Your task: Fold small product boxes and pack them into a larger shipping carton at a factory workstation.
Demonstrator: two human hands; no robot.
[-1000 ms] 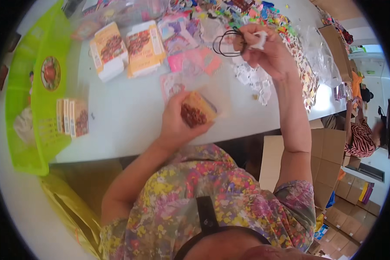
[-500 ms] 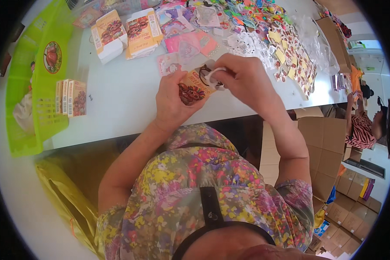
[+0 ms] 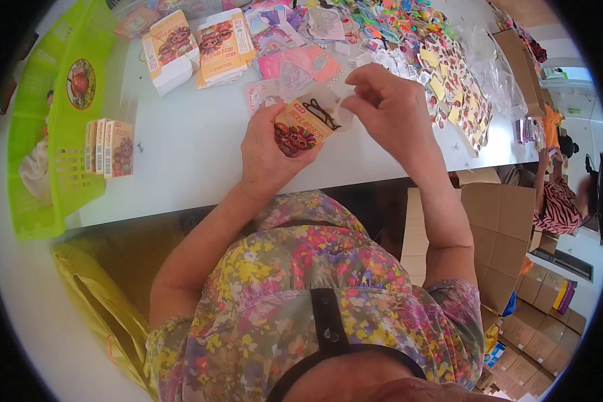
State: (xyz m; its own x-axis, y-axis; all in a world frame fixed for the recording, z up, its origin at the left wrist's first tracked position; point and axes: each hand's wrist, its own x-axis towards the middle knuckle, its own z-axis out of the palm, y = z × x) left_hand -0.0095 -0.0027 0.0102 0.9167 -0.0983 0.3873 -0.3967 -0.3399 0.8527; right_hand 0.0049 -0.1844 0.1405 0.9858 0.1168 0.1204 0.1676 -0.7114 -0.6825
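Note:
My left hand (image 3: 268, 151) is wrapped round a small yellow-orange box (image 3: 296, 130) with printed cartoon figures, tilted up toward the right. Its upper right end is open, and a folded dark cord (image 3: 321, 114) lies across that opening. At the same end, a pale whitish flap (image 3: 345, 115) sticks out. My right hand (image 3: 388, 110) has its fingers curled, with the thumb and fingertips at this flap. Just beyond the box lie pink cards (image 3: 261, 94) and a clear heart-shaped piece (image 3: 293, 77).
Three packed boxes (image 3: 119, 151) stand at the left beside a green basket (image 3: 80, 147). More cartons (image 3: 224, 50) lie farther back. Colourful small items (image 3: 409, 20) and brown-and-white cutouts (image 3: 459, 100) cover the far right. Cardboard (image 3: 496, 234) stands below the table's right edge; another person is at far right.
My right hand has drawn back up and right from the box's open end, uncovering the dark cord. My left hand keeps its hold on the box, nearly in place.

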